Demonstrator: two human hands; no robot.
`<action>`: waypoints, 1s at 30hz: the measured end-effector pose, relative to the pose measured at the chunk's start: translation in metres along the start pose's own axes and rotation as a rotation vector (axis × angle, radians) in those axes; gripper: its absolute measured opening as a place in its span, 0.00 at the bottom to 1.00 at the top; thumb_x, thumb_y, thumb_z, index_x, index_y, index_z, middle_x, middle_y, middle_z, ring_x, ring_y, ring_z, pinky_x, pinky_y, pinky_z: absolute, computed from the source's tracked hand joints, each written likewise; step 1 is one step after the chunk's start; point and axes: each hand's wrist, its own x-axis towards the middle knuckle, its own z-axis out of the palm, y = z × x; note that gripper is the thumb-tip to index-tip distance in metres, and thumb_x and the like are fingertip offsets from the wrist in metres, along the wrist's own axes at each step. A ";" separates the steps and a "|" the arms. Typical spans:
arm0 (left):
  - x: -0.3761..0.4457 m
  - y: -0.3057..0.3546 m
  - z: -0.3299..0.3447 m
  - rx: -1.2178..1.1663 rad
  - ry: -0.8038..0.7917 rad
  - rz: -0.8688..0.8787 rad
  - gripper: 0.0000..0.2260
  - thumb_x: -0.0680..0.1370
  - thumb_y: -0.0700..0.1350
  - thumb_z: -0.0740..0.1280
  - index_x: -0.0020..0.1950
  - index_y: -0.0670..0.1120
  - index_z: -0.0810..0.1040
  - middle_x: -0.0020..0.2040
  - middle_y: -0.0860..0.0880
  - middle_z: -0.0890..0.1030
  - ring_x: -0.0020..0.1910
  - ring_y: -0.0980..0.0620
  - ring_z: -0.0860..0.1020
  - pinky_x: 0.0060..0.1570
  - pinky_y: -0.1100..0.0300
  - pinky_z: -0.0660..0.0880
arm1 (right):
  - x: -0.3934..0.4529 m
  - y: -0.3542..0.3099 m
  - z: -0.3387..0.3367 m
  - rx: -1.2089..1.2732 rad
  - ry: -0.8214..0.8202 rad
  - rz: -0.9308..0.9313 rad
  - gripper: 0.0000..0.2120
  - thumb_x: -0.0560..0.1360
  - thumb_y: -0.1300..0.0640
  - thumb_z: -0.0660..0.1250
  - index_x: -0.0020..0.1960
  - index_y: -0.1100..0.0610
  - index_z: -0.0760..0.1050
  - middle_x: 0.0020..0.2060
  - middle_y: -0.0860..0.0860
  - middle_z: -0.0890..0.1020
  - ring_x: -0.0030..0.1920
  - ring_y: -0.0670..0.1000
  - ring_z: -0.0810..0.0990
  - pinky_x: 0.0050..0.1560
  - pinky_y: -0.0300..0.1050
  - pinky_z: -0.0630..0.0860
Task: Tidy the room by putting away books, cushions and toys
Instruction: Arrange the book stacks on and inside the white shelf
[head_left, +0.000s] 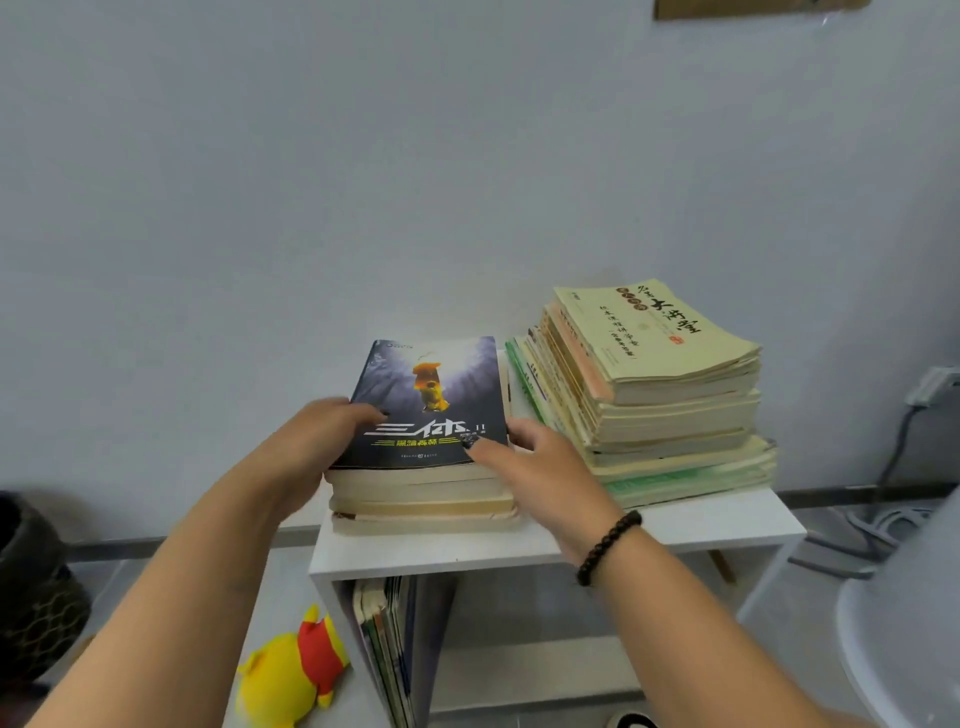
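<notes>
Left hand: left hand (311, 436) is wrapped round the left edge of the small stack of books (423, 493), thumb lying on the dark cover, fingers curled down the side of the stack.
Right hand: right hand (524, 467) holds the right edge of the same stack, thumb pressed on the lower right corner of the cover, fingers curling behind the edge; a black bead bracelet (608, 545) sits on that wrist.
Top book: dark book (431, 400) with white and yellow lettering and an orange figure on its cover, lying flat as the top of the stack between both hands.
Stack: a few thick yellowed books under it, resting on the left part of the white surface (727, 525).
Second pile: taller pile of pale yellow and green books (654, 395) just beside it on the right, leaning a little, on the same surface against the wall.
Below: more books (387, 644) stand upright in the open compartment under the surface, at its left side.
Floor: yellow plush toy (293, 670) with a red top lies on the floor just left of the unit.
Edges: dark basket-like thing (36, 592) at far left; white rounded object (904, 623) at lower right; grey cable (893, 457) running down the wall at right.
</notes>
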 end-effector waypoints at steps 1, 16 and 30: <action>-0.004 0.010 0.003 0.135 0.105 0.042 0.19 0.70 0.51 0.68 0.59 0.47 0.77 0.69 0.42 0.72 0.61 0.43 0.73 0.58 0.52 0.68 | -0.007 -0.007 -0.013 -0.012 -0.042 0.027 0.07 0.74 0.50 0.70 0.51 0.48 0.76 0.51 0.41 0.80 0.53 0.45 0.78 0.55 0.43 0.75; -0.013 0.034 0.176 -0.230 -0.326 0.224 0.14 0.83 0.51 0.55 0.62 0.56 0.78 0.60 0.58 0.80 0.61 0.59 0.76 0.58 0.59 0.71 | 0.039 0.049 -0.182 0.326 0.753 0.095 0.13 0.76 0.43 0.63 0.46 0.52 0.78 0.50 0.52 0.82 0.49 0.52 0.78 0.53 0.46 0.75; -0.008 0.042 0.203 -0.468 -0.369 0.140 0.20 0.83 0.60 0.49 0.61 0.59 0.78 0.55 0.56 0.84 0.56 0.54 0.82 0.58 0.52 0.75 | 0.029 0.051 -0.181 0.270 0.476 0.141 0.40 0.61 0.21 0.56 0.65 0.41 0.75 0.67 0.49 0.75 0.68 0.53 0.72 0.71 0.59 0.65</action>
